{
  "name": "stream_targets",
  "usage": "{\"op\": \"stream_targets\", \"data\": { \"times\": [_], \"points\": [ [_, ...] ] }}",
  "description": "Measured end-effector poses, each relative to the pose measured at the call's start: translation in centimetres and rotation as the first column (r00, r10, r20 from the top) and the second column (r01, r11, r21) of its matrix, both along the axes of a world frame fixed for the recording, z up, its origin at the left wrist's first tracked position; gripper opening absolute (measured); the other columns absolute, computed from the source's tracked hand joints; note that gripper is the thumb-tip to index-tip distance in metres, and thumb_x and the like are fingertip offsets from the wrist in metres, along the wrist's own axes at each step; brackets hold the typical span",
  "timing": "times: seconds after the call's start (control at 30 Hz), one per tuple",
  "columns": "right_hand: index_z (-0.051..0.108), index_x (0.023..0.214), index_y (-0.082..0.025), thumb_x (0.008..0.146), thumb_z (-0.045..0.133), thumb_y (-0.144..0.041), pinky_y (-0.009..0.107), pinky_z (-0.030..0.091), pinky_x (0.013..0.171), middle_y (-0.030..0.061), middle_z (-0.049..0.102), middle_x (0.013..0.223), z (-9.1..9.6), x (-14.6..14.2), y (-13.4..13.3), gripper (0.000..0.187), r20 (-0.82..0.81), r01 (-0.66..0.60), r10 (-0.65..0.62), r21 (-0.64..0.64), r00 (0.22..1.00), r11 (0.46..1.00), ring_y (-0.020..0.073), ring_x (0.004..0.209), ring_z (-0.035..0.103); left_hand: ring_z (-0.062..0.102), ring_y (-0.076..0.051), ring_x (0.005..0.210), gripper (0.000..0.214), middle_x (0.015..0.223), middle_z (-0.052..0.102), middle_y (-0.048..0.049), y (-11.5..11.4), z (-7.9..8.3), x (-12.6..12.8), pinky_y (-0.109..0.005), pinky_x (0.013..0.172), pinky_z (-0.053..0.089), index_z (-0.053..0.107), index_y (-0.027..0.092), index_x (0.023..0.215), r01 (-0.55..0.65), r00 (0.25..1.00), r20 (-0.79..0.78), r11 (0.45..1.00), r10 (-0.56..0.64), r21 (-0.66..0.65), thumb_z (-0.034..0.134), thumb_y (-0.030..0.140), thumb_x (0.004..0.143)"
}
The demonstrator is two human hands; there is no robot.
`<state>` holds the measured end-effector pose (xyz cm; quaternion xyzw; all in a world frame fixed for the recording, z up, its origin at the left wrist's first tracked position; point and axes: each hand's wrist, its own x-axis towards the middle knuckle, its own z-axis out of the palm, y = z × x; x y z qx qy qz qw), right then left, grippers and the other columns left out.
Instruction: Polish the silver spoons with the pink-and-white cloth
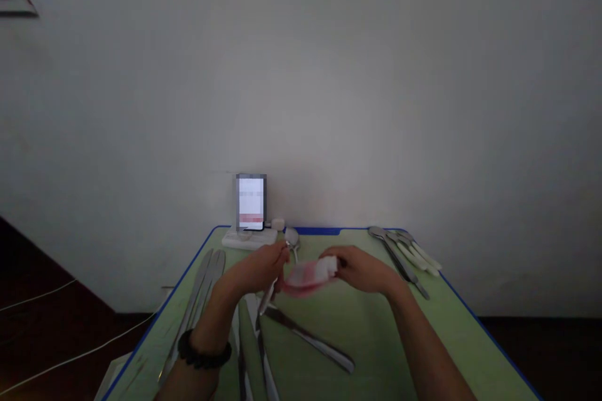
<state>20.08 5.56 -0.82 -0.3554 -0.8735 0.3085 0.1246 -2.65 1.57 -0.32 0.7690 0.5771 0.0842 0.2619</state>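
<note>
My left hand (266, 266) is closed, with a piece of metal cutlery (267, 299) running down from its fingers. Blur hides which kind of cutlery it is. A pink and white cloth (308, 274) stretches between my hands, smeared by motion. Its right end is pinched in my right hand (362, 268), while its left end meets the fingers of my left hand. Just beyond them a spoon (292, 238) lies bowl-away on the table. Beneath my left hand, a metal utensil (315, 339) lies slanted, its handle end toward the front right.
Long table knives (200, 291) lie along the left side of the green table (376, 338), and more metal cutlery (261, 344) near the front. At the back right are several utensils, some with white handles (416, 258). A phone (251, 202) stands on a white base (249, 239) by the wall.
</note>
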Motion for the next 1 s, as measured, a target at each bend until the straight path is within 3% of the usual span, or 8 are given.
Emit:
{"op": "stream_targets", "data": {
  "times": [0.23,0.33,0.4,0.5,0.63,0.73,0.87,1.0],
  "points": [
    [0.058,0.076,-0.017,0.082,0.046,-0.044,0.022,0.039,0.059,-0.0005,0.055,0.068,4.6,1.2,-0.8,0.030,-0.493,0.377,-0.327,0.003,0.806,0.926,0.0122,0.064,0.048,0.056,-0.016,0.073,0.028,0.080,0.060,-0.0033,-1.1,2.8,0.5,-0.026,0.062,0.039,0.050,0.019,0.087,-0.064,0.993,0.116,0.969,0.037,0.240,0.025,0.031,0.093],
    [0.058,0.082,-0.019,0.078,0.051,-0.044,0.025,0.044,0.067,0.0013,0.059,0.079,4.9,0.8,-0.3,0.027,-0.647,0.471,-0.412,-0.091,0.642,0.878,0.0140,0.073,0.053,0.056,-0.016,0.072,0.028,0.081,0.061,-0.0032,-1.6,3.6,0.4,-0.025,0.062,0.038,0.052,0.018,0.090,-0.107,0.985,0.158,0.958,0.067,0.265,0.028,0.032,0.092],
    [0.057,0.088,-0.022,0.076,0.054,-0.040,0.029,0.047,0.073,0.0008,0.060,0.086,4.8,0.6,0.1,0.022,-0.754,0.478,-0.463,-0.226,0.466,0.849,0.0146,0.078,0.055,0.056,-0.015,0.068,0.029,0.078,0.062,-0.0019,-1.8,4.0,0.1,-0.024,0.061,0.038,0.055,0.019,0.095,-0.127,0.980,0.183,0.950,0.076,0.286,0.030,0.032,0.092],
    [0.054,0.086,-0.025,0.072,0.053,-0.030,0.032,0.049,0.077,-0.0009,0.061,0.088,4.3,-0.1,0.7,0.015,-0.808,0.311,-0.536,-0.458,0.245,0.833,0.0136,0.078,0.056,0.056,-0.014,0.065,0.031,0.077,0.064,-0.0005,-2.2,4.6,-0.2,-0.022,0.061,0.039,0.059,0.020,0.105,-0.144,0.969,0.237,0.938,0.069,0.316,0.035,0.034,0.090],
    [0.049,0.070,-0.023,0.069,0.053,-0.020,0.031,0.049,0.079,-0.0032,0.060,0.073,3.7,-1.8,1.3,0.005,-0.775,-0.038,-0.616,-0.626,0.145,0.779,0.0115,0.070,0.056,0.057,-0.015,0.067,0.036,0.081,0.067,-0.0013,-2.6,5.2,-0.2,-0.022,0.063,0.041,0.061,0.020,0.109,-0.191,0.961,0.254,0.922,0.107,0.337,0.039,0.041,0.088],
    [0.050,0.071,-0.022,0.072,0.049,-0.017,0.033,0.051,0.078,-0.0031,0.062,0.074,3.1,-3.2,1.5,0.005,-0.677,-0.170,-0.732,-0.733,0.083,0.659,0.0120,0.069,0.058,0.059,-0.016,0.071,0.035,0.084,0.068,-0.0017,-2.7,5.3,-0.2,-0.022,0.064,0.042,0.062,0.021,0.107,-0.171,0.969,0.224,0.934,0.102,0.313,0.040,0.042,0.088],
    [0.054,0.077,-0.021,0.077,0.047,-0.020,0.031,0.052,0.068,-0.0013,0.063,0.074,2.7,-4.6,1.3,0.007,-0.554,-0.223,-0.825,-0.823,0.111,0.523,0.0130,0.067,0.059,0.061,-0.018,0.076,0.032,0.085,0.069,-0.0024,-2.7,5.2,-0.4,-0.024,0.067,0.041,0.064,0.022,0.099,-0.156,0.983,0.139,0.930,0.115,0.334,0.039,0.038,0.088],
    [0.056,0.075,-0.019,0.072,0.050,-0.016,0.030,0.051,0.067,-0.0021,0.063,0.067,2.7,-5.1,0.7,0.007,-0.614,-0.245,-0.771,-0.784,0.169,0.570,0.0129,0.063,0.058,0.061,-0.017,0.071,0.031,0.081,0.070,-0.0023,-2.8,5.4,-0.6,-0.024,0.063,0.040,0.065,0.022,0.096,-0.166,0.986,0.087,0.927,0.145,0.337,0.040,0.039,0.087]
  ]
}}
